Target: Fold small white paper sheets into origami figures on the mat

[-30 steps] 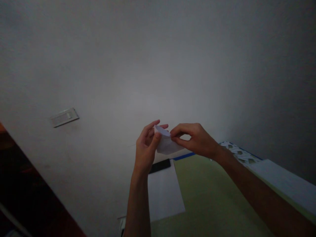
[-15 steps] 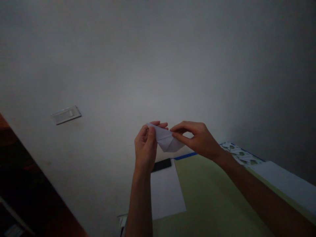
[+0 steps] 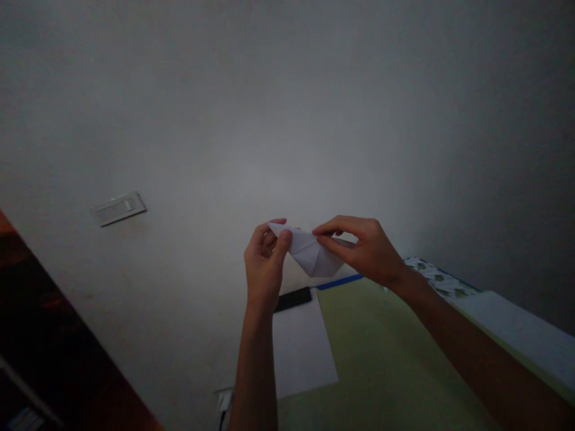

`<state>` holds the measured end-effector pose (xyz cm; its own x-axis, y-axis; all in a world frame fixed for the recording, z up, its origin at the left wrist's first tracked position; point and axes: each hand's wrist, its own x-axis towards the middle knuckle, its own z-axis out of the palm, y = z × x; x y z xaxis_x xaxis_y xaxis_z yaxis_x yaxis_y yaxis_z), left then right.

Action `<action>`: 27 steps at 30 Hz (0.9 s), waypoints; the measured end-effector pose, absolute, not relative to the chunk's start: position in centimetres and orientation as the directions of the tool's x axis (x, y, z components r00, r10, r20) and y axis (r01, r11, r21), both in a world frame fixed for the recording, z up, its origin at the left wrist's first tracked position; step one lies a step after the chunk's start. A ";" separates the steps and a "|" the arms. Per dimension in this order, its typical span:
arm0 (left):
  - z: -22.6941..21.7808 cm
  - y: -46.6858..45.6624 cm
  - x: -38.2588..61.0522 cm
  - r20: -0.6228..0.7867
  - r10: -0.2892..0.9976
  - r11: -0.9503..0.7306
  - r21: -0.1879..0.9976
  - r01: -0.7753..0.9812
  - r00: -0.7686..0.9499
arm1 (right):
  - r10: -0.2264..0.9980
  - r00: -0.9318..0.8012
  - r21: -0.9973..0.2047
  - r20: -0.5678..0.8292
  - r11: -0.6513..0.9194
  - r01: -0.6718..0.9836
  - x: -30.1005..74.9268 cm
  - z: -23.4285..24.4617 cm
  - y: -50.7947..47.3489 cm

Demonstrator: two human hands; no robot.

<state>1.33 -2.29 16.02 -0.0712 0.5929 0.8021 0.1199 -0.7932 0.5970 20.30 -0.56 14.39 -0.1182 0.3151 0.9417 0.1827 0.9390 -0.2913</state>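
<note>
Head view: the left hand [image 3: 265, 263] pinches one pointed end of a small white paper [image 3: 309, 254] between thumb and fingers, and the right hand [image 3: 371, 245] pinches its upper edge nearer the other end with thumb and forefinger. The paper is held in the air above the far edge of the green tabletop [image 3: 386, 353]. Creases already run across it and one end comes to a point; it is not set down, and whether any folds are left cannot be told. Beyond rises the wall [image 3: 287, 126]; its gap from the fingertips is unclear. A blue strip [image 3: 339, 282] marks the table's far edge. Below the left hand lie a black object [image 3: 294, 300] and a white sheet [image 3: 303, 347]; nothing visible stands up between the forearms to hinder movement.
</note>
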 end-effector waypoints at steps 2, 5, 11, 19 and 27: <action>16.1 -2.4 1.3 0.788 0.614 -0.780 0.614 0.121 -0.038 | 0.313 -0.114 -0.290 0.943 0.940 0.179 20.4 14.4 -0.6; 16.1 -2.5 1.3 0.782 0.622 -0.774 0.623 0.117 -0.047 | 0.319 -0.104 -0.297 0.942 0.936 0.187 20.4 14.4 -0.7; 16.0 -2.3 1.5 0.804 0.584 -0.797 0.594 0.108 -0.112 | 0.340 -0.122 -0.312 0.932 0.928 0.204 20.5 14.5 -0.8; 16.0 -2.3 1.8 0.817 0.558 -0.813 0.573 0.100 -0.146 | 0.305 -0.090 -0.281 0.948 0.935 0.215 20.4 14.7 -0.7; 16.0 -2.1 1.7 0.823 0.547 -0.824 0.562 0.078 -0.153 | 0.272 -0.104 -0.248 0.957 0.948 0.198 20.5 14.8 -0.7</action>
